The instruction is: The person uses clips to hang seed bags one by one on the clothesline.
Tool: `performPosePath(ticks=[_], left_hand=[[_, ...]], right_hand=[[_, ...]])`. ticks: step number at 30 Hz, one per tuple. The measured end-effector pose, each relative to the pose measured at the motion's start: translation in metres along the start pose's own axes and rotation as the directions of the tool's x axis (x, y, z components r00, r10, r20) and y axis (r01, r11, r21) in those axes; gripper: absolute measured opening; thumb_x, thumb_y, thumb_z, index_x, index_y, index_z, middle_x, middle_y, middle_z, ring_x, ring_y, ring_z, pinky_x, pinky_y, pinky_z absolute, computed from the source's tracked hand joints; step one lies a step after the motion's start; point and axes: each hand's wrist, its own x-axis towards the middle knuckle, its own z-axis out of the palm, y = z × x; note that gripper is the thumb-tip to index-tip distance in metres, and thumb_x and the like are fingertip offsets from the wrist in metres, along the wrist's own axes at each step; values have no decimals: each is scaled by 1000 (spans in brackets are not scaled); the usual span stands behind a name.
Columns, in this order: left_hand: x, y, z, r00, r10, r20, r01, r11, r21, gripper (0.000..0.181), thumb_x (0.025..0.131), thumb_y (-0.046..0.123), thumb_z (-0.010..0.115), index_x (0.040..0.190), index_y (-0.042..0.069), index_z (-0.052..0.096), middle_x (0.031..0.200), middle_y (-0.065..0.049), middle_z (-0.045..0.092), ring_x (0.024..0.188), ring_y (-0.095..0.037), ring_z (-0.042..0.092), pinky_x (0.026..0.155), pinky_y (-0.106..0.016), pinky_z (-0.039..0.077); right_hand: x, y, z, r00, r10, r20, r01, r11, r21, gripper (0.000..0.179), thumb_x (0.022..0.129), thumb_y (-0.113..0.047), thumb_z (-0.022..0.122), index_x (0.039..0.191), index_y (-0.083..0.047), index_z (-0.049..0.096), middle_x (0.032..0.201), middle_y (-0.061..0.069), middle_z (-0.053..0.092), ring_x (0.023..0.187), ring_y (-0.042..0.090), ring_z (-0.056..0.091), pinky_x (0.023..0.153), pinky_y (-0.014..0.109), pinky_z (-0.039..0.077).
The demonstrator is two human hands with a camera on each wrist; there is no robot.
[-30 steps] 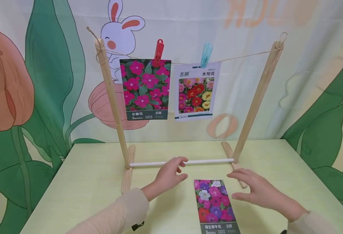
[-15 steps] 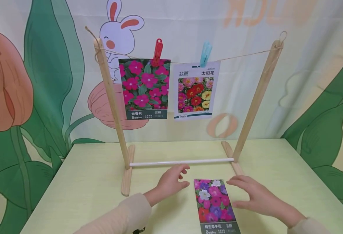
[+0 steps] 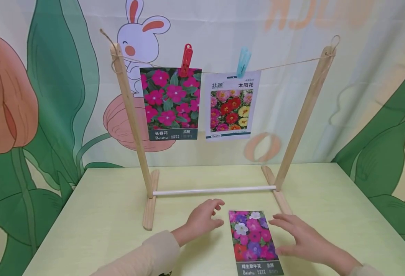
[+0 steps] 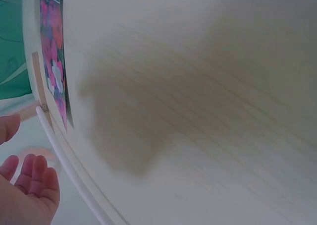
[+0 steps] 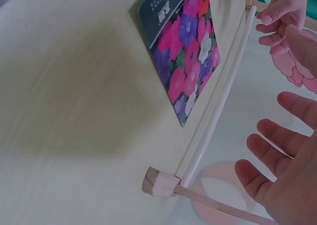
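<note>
A seed packet with pink, purple and white flowers (image 3: 253, 239) lies flat on the table between the two hands. To its left hovers my left hand (image 3: 202, 217), fingers loosely bent and holding nothing. On its other side is my right hand (image 3: 300, 239), thumb and fingers spread apart beside the packet's right edge. The right wrist view shows the right hand's fingers (image 5: 277, 140) relaxed, with nothing between them. Behind, a magenta-flower packet (image 3: 173, 101) hangs from a string under a red clothespin (image 3: 186, 60), and a white packet (image 3: 231, 107) hangs under a light blue clothespin (image 3: 244, 62).
The twine (image 3: 285, 66) runs between two wooden posts, the left post (image 3: 130, 115) and the right post (image 3: 304, 119). A white rod (image 3: 214, 190) joins their feet low over the table (image 3: 95, 214). A printed curtain (image 3: 223, 23) covers the background.
Both hands have drawn slightly back toward the near side of the table, away from the white rod. The packets and clothespins stay as they were.
</note>
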Motion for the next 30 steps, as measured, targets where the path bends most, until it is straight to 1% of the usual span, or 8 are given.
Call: performPosePath(ticks=[3,6,10,12,20,25,27,30], left_hand=[[0,0,1,1000,14,10,-14,1000,26,46,75,17,68,117,10,51,106,-8,58,90,-22,57,71,-30,46],[-1,-2,3,999,28,28,-30,998,57,49,75,18,67,120,10,50,113,-8,57,99,-24,56,79,-35,46],[-1,-4,5,998,20,63,-25,996,81,56,76,21,67,126,10,46,126,-7,51,114,-25,49,92,-41,41],[-1,-5,7,997,19,81,-27,995,93,58,76,22,67,129,9,44,130,-7,48,119,-26,45,97,-41,37],[-1,-8,16,987,10,158,-39,982,182,64,79,29,63,135,10,36,139,-13,36,124,-30,38,99,-44,33],[-4,-6,18,986,7,164,-43,975,217,65,80,30,62,135,9,35,139,-13,35,125,-29,37,100,-44,33],[-4,-6,20,986,6,165,-45,971,233,66,80,31,62,136,9,34,140,-13,34,126,-29,37,99,-45,33],[-4,-8,25,985,-2,171,-44,963,264,68,80,35,61,137,11,32,141,-13,31,127,-29,35,98,-47,33]], right_hand=[[-4,2,2,1000,6,4,-6,1000,0,63,69,-43,69,121,-12,51,128,14,45,115,34,42,86,53,40],[-6,3,5,999,46,29,-47,999,17,66,68,-43,71,123,-13,49,129,13,44,117,34,41,87,54,39],[-9,7,9,989,121,89,-127,990,62,73,66,-45,71,126,-14,46,133,13,39,120,35,36,89,56,37],[-13,9,13,986,130,107,-139,987,80,77,65,-48,71,128,-13,44,135,14,37,121,36,35,89,57,36],[-26,14,24,974,157,166,-189,962,197,85,65,-53,67,134,-15,36,143,12,25,127,36,26,90,60,32],[-29,17,28,969,160,190,-195,965,178,91,63,-56,67,136,-14,33,144,14,24,129,40,20,90,65,28],[-29,20,30,971,136,198,-167,975,148,93,63,-57,67,136,-11,33,143,17,25,128,43,20,89,66,27],[-30,23,35,964,129,234,-154,984,92,93,64,-59,64,137,-11,31,142,19,26,127,45,21,87,67,28]])
